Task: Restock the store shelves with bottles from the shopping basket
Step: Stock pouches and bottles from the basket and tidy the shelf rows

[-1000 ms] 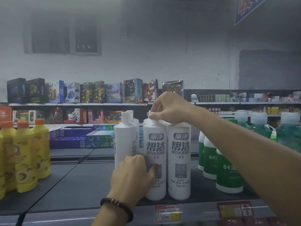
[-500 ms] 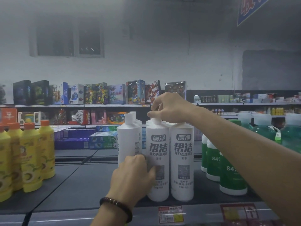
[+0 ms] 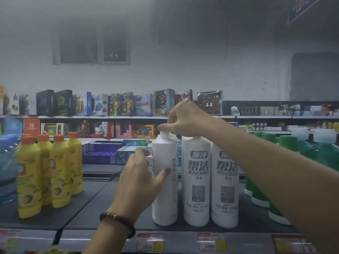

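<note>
A white bottle (image 3: 165, 198) stands upright at the front of the dark shelf (image 3: 91, 213), its plain side facing me. My left hand (image 3: 139, 180) wraps its body from the left, thumb across the front. My right hand (image 3: 187, 120) reaches over from the right and pinches its cap. Just to its right stand two more white bottles (image 3: 197, 180) (image 3: 226, 189) with their printed labels facing me. The shopping basket is not in view.
Yellow bottles with orange caps (image 3: 29, 176) stand in a group at the left, with a blue water jug (image 3: 7, 162) beyond them. Green bottles (image 3: 260, 197) fill the shelf to the right, behind my right forearm. Price tags (image 3: 150, 241) line the shelf's front edge. Toy boxes (image 3: 128, 103) fill far shelves.
Both hands have moved from the labelled white bottle to the plain-faced one on its left. The view has swung left, so everything sits further right in frame.
</note>
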